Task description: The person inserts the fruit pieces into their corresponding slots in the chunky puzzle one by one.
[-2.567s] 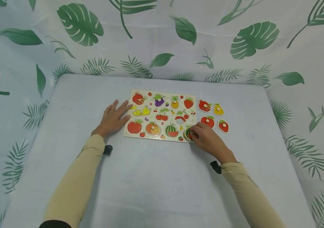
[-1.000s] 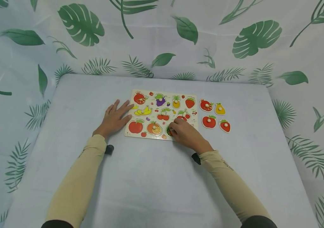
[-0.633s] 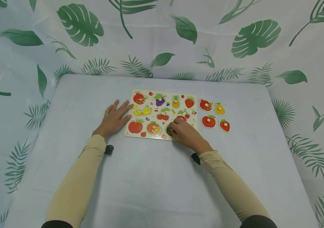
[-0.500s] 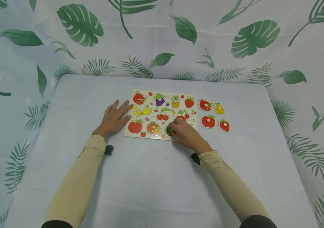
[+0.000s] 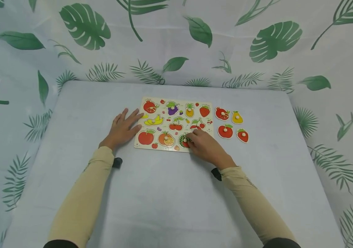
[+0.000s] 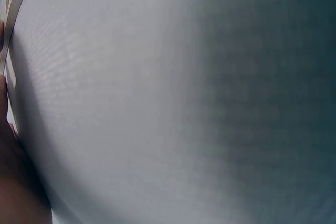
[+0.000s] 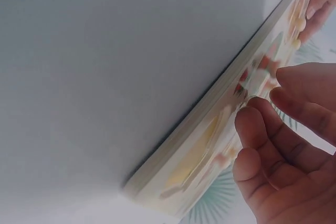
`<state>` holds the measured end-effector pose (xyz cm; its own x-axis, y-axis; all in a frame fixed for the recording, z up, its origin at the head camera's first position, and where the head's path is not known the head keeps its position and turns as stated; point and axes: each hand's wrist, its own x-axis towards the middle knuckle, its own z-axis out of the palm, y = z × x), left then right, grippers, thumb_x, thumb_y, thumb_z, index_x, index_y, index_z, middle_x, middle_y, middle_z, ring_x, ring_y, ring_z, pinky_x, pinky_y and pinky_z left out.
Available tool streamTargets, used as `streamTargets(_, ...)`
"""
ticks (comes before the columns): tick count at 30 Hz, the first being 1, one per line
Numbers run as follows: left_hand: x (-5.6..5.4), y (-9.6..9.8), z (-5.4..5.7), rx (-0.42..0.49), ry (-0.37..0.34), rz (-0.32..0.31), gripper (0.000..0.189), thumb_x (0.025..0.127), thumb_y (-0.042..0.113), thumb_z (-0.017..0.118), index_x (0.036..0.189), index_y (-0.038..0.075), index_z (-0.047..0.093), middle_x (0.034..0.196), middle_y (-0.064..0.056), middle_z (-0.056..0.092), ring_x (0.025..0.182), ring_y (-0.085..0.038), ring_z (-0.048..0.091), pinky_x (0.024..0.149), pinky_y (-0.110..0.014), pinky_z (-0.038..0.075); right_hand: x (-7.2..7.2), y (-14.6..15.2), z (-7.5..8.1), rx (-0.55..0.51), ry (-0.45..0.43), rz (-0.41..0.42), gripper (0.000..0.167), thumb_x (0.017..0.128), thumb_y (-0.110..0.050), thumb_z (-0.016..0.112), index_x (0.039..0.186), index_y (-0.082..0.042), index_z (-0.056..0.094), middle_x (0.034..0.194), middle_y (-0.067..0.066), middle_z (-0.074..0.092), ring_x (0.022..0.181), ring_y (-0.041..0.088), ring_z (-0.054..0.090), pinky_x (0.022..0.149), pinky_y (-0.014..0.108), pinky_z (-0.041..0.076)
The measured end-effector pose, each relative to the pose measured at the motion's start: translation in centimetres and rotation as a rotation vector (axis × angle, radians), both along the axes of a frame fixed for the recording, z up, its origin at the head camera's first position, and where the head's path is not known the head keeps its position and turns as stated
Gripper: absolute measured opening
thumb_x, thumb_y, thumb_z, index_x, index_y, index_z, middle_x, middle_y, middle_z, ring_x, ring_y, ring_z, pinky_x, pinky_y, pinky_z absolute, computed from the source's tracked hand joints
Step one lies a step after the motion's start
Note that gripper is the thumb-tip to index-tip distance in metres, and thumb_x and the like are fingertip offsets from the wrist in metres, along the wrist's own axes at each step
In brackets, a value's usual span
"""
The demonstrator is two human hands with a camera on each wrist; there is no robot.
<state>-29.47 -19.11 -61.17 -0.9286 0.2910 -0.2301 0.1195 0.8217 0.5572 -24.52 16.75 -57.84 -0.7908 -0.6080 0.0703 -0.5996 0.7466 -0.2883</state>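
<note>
A fruit knob puzzle board (image 5: 140,147) lies mid-table, bearing grapes, pineapple, bananas, cherries and an orange. The watermelon piece (image 5: 182,139) lies in the bottom row, its knob visible. Just right of that knob is my right hand (image 5: 207,146), fingers loosely bent; the right wrist view shows a gap between thumb and fingertips (image 7: 251,121), with nothing pinched. The hand covers the board's lower right corner. My left hand (image 5: 121,130) rests with spread fingers at the board's left edge; only part of it shows in the left wrist view.
Right of the board lie loose knobbed pieces: a pomegranate (image 5: 222,114), a pear (image 5: 237,117), an apple (image 5: 225,131) and a strawberry (image 5: 242,135). A white cloth (image 5: 164,199) covers the table. Leaf-patterned fabric (image 5: 151,41) hangs behind and at the sides.
My right hand carried the watermelon piece left from the board's lower right corner to its present spot. Since half a second ago it has let go and drawn slightly right. My left hand stayed.
</note>
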Motion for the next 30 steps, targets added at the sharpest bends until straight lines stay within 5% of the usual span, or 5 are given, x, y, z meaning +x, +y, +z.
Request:
streamTargets(11,0.0,0.0,0.0,-0.004,0.012,-0.008,0.064,0.112,0.042,0.049,0.171,0.022,0.032,0.18,-0.003,0.013,0.164,-0.031,-0.013,0.129,-0.053,-0.009,-0.1,3.4,1.6,-0.01,-0.056,-0.099,0.025,0.098,-0.006,0.077,0.121,0.004,0.074,0.109,0.016,0.072,0.096,0.03,0.067,0.088,0.043,0.061)
streamTargets(30,-0.2,-0.1,-0.5,0.004,0.009,-0.006,0.064,0.112,0.042,0.05,0.171,0.022,0.032,0.18,-0.003,0.012,0.164,-0.03,-0.014,0.128,-0.053,-0.01,0.0,13.6,4.1,0.04,-0.104,-0.35,0.027,0.097,0.0,0.074,0.123,0.008,0.07,0.116,0.028,0.067,0.104,0.043,0.066,0.094,0.06,0.058)
